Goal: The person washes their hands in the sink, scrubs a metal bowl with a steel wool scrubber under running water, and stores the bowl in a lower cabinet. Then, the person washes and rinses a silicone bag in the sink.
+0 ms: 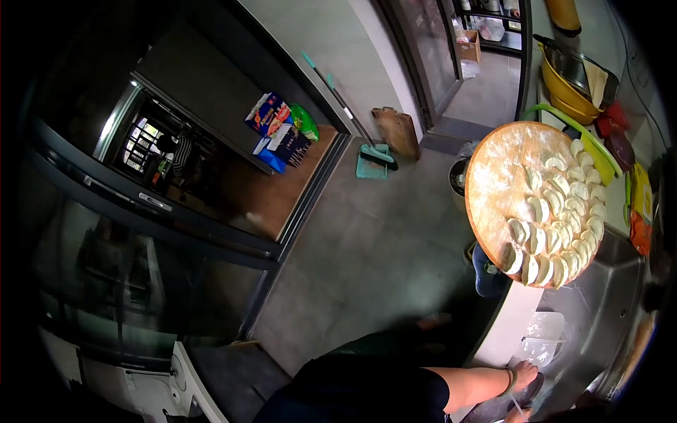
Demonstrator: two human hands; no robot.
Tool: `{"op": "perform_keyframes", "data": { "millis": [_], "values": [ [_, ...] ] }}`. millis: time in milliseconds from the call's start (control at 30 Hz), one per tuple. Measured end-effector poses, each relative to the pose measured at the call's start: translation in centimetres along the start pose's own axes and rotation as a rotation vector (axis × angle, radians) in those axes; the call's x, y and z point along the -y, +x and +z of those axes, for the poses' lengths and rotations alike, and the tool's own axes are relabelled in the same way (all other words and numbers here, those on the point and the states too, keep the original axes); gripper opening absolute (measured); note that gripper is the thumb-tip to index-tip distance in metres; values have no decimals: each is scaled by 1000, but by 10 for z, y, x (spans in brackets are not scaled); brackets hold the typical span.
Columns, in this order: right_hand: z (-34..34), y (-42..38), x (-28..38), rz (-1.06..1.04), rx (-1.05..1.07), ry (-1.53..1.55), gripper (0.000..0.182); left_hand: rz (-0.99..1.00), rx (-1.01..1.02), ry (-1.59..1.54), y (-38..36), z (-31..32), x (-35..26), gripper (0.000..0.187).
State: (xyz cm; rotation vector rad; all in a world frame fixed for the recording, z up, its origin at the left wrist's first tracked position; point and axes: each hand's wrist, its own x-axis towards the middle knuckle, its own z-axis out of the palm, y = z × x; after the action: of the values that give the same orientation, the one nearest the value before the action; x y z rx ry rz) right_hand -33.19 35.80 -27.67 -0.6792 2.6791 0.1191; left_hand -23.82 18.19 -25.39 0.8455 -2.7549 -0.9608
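Head view: my left hand (524, 376) is at a dark rounded object (534, 391) by the grey metal sink (599, 292), near a clear plastic container (544, 328); I cannot tell whether it grips. My right hand (519, 415), partly cut off, is equally unclear. Pale crescent dumplings (546, 271) cover half a round wooden board (493, 169).

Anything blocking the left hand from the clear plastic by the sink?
Nothing visible. The clear plastic lies just past the left hand, on the side toward the board. Can't tell whether hand and plastic touch.
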Motion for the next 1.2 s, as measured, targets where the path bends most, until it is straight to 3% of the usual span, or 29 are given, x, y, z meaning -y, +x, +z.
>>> {"op": "perform_keyframes", "data": {
  "millis": [33,133,167,267,367,400,433,533,600,667,733,767,800,867,900,933,1000,1033,1067,1100,1133,1167,1200],
  "values": [
    [2,-8,-2,-3,28,-5,61,-6,115,-26,4,1,1,31],
    [8,-27,-3,-6,93,-23,60,-36,0,60,11,40,-1,36],
    [8,-26,-4,-11,98,-31,60,11,114,23,15,35,2,39],
    [2,1,-9,-48,3,-52,60,4,172,38,10,15,2,39],
    [2,61,0,-274,-277,-80,59,1,143,36,1,-13,-1,27],
    [-6,68,15,-272,-277,-77,59,17,86,41,-2,-21,-1,18],
    [-17,71,35,-408,-314,-89,59,-51,77,10,2,-21,1,15],
    [-45,67,77,-553,-156,-65,60,-97,124,38,10,-20,8,11],
    [-40,62,67,-417,-227,78,59,-100,42,51,13,-11,7,10],
    [-26,62,40,-281,-262,-66,57,-95,138,36,13,-6,6,10],
    [-17,46,23,-153,-164,-36,56,-80,76,78,13,7,5,11],
    [-13,35,15,-97,-116,-24,56,-137,68,-52,2,-28,-1,14],
    [-7,25,4,-51,-76,-7,55,-131,72,-56,3,-20,-2,14],
    [7,6,-10,31,-14,16,54,-128,113,-179,7,-19,-1,25],
    [13,-3,-20,73,9,32,54,-27,209,-104,7,-23,1,25],
    [20,-11,-28,119,26,50,53,7,-60,-121,0,-14,0,20],
    [36,-24,-39,252,43,119,53,-328,85,-291,13,-1,-12,14],
    [50,-24,-50,332,62,158,52,-126,35,-281,4,-11,-4,12],
    [-36,-72,36,435,99,157,45,-35,-11,-589,-7,-50,1,15],
    [-13,-75,33,202,-65,35,37,-48,103,-288,-7,-64,-2,19],
    [7,-73,28,363,52,21,29,-58,198,-312,-2,-59,1,21],
    [-23,-84,70,519,178,-9,24,-41,115,-146,-5,-73,-6,23],
    [14,-92,52,162,81,-124,18,12,172,-83,-3,-75,-7,25]
  ]
}}
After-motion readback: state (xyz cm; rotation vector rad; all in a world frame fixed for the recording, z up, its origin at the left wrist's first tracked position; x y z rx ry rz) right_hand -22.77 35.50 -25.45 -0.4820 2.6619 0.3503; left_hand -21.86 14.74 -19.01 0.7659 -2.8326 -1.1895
